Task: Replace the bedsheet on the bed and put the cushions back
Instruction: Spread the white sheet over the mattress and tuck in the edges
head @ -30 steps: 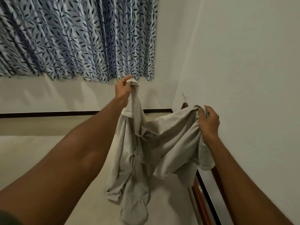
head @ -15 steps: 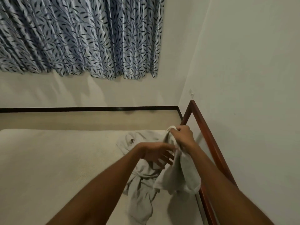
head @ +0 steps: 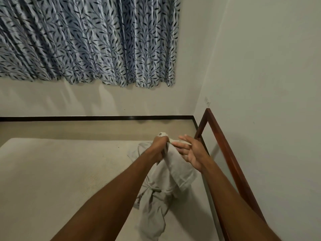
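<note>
The person's left hand (head: 160, 145) is clenched round the bunched top of the grey bedsheet (head: 175, 171), holding it up near the wooden bed rail (head: 231, 159). The right hand (head: 192, 153), between that fist and the rail, is released, its fingers straight and spread, with a strip of sheet across them. The rest of the sheet hangs and heaps on the mattress (head: 60, 171) beside the rail. A leaf-patterned curtain (head: 97, 40) hangs well beyond the rail

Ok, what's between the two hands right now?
In the head view, only a bunched fold of the grey bedsheet: the left hand grips it, and the open right hand touches it.
</note>
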`<move>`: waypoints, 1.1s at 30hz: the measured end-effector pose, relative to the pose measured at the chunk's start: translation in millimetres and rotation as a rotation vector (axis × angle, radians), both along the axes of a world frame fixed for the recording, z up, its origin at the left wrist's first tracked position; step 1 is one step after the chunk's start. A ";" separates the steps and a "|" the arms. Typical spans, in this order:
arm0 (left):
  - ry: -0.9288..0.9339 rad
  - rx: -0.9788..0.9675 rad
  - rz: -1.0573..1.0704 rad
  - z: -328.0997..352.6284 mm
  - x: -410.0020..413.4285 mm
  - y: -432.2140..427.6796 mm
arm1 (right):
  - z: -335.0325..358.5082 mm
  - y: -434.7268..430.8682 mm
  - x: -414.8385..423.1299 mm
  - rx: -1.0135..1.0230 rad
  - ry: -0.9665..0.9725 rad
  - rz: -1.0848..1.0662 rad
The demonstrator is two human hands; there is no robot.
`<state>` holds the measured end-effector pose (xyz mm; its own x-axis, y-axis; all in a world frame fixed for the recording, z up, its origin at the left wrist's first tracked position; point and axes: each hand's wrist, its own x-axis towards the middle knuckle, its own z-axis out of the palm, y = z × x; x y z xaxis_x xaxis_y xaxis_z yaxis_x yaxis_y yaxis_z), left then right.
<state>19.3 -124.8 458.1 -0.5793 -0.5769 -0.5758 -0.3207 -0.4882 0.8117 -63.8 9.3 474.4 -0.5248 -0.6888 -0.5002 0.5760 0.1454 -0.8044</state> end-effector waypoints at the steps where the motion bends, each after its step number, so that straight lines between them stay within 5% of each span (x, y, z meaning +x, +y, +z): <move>1: -0.018 -0.021 0.040 0.9 -0.8 -3.8 | -4.0 5.7 4.1 0.017 -0.011 -0.047; 6: 0.009 0.029 0.082 10.1 -2.9 -25.9 | -59.2 29.1 38.3 0.232 -0.137 -0.156; 13: 0.154 0.150 0.093 43.5 2.7 -25.8 | -90.1 32.4 74.7 -0.013 -0.660 -0.074; 17: 0.143 0.194 0.091 57.7 13.5 -24.7 | -50.2 13.1 60.1 -0.109 -0.524 -0.331; 20: 0.110 0.175 0.111 63.2 25.0 -30.3 | -31.4 6.3 43.8 -0.171 -0.625 -0.464; 25: 0.139 0.169 0.055 70.4 44.0 -42.7 | -0.1 -0.4 46.5 0.010 -0.279 -0.291; 28: 0.175 0.185 0.059 69.4 54.8 -50.6 | -4.8 0.4 44.7 -0.256 -0.637 -0.476; 33: 0.158 0.233 0.171 63.6 66.0 -58.4 | 9.0 -10.6 38.3 -0.367 -0.652 -0.623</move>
